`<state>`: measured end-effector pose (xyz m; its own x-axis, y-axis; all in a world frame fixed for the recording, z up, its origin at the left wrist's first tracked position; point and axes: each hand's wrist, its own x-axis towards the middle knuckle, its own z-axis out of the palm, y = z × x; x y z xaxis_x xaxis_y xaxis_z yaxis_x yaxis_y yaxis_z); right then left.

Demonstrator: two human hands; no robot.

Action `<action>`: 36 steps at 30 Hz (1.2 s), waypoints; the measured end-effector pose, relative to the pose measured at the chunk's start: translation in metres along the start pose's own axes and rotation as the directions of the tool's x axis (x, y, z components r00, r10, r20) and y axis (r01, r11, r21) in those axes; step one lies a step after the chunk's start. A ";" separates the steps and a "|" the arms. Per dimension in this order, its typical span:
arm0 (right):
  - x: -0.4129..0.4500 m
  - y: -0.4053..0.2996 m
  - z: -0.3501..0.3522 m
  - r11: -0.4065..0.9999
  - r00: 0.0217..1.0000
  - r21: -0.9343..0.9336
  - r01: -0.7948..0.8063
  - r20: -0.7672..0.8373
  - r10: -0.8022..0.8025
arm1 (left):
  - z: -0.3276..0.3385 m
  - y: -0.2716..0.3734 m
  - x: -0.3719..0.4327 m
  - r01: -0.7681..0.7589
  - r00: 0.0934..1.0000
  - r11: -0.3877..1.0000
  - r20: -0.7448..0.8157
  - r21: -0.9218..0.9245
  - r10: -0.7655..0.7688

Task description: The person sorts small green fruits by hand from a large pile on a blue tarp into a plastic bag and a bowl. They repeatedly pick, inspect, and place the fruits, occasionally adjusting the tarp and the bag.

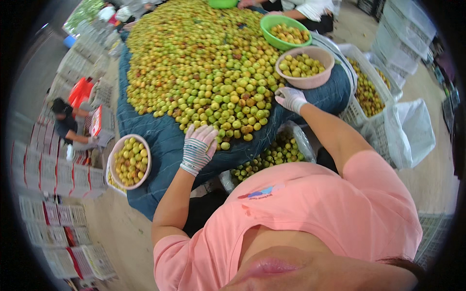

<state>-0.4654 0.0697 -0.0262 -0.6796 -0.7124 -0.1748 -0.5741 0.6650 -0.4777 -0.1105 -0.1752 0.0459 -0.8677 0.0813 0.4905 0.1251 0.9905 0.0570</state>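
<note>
A wide heap of small yellow-green fruits (218,80), some with brown patches, lies on a dark blue cloth (145,125). My left hand (198,147), in a white striped knit glove, rests at the near edge of the heap, its curled fingers around a green fruit (213,145). At the heap's right edge is my right hand (291,99), gloved too, fingers bent, just below a pink plastic basin (324,78) of fruits; whether it holds anything is hidden. Another pink basin (113,174) with fruits stands on the left. Below the cloth's edge, a plastic-lined container (304,140) holds greener fruits.
A green basin (271,40) of fruits stands at the back right, near a co-worker in white sleeves (315,9). White crates (378,83) with fruits and a white plastic bag (415,131) are on the right. Another person (67,120) works at the left beside stacked crates (54,171).
</note>
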 end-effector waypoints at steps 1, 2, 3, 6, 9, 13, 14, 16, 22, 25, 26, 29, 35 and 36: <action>-0.017 -0.010 0.002 0.989 0.999 0.146 -0.038 -0.013 0.040 | -0.004 0.007 -0.020 -0.001 1.000 1.000 0.028 0.005 0.001; -0.026 -0.023 0.000 0.818 0.996 0.574 -0.048 -0.034 0.082 | -0.005 0.011 -0.035 0.037 0.999 0.999 0.025 0.002 -0.037; -0.045 -0.048 -0.003 0.470 0.992 0.881 -0.053 -0.008 0.126 | -0.008 0.013 -0.057 0.061 0.997 0.998 0.049 0.035 -0.062; -0.189 -0.162 -0.102 0.208 0.819 0.792 0.573 -0.550 -0.162 | -0.013 0.019 -0.099 0.116 0.979 0.989 0.158 0.091 -0.129; -0.338 -0.212 -0.188 0.363 0.299 0.092 0.927 -0.766 -0.569 | -0.009 0.029 -0.114 0.262 0.955 0.964 0.137 0.035 -0.264; -0.458 -0.263 -0.207 -0.004 -0.093 -0.307 0.952 -0.275 -0.957 | -0.014 0.043 -0.125 0.493 0.835 0.870 0.283 -0.004 -0.472; -0.484 -0.275 -0.209 -0.011 -0.066 -0.348 0.937 -0.146 -0.987 | 0.008 0.047 -0.100 0.410 0.882 0.910 0.285 -0.066 -0.376; -0.504 -0.289 -0.202 -0.008 -0.017 -0.339 0.941 -0.022 -1.000 | 0.024 0.060 -0.088 0.348 0.904 0.931 0.304 -0.114 -0.300; -0.513 -0.310 -0.173 -0.058 -0.043 -0.235 0.970 0.066 -0.997 | -0.010 0.072 -0.112 0.523 0.817 0.829 0.396 -0.198 -0.420; -0.506 -0.325 -0.166 -0.144 -0.131 -0.173 0.974 0.085 -0.988 | -0.022 0.045 -0.158 0.550 0.819 0.803 0.339 -0.231 -0.464; -0.508 -0.324 -0.166 -0.113 -0.097 -0.190 0.975 0.095 -0.991 | -0.002 0.037 -0.143 0.526 0.837 0.809 0.327 -0.263 -0.438; -0.497 -0.327 -0.153 -0.078 -0.065 -0.117 0.990 0.108 -0.992 | 0.001 0.038 -0.126 0.566 0.815 0.782 0.319 -0.262 -0.483; -0.436 -0.308 -0.152 -0.008 -0.016 0.052 0.999 0.145 -0.989 | 0.008 0.013 -0.168 0.300 0.862 0.948 0.397 0.105 -0.316; -0.426 -0.307 -0.156 0.020 0.009 0.067 0.998 0.157 -0.988 | 0.016 0.015 -0.182 0.372 0.916 0.918 0.214 -0.134 -0.340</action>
<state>-0.0705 0.2045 0.3288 0.6325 -0.6985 0.3348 -0.6587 -0.7124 -0.2419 0.0412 -0.1735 -0.0560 -0.9400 -0.2386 0.2440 -0.1436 0.9251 0.3515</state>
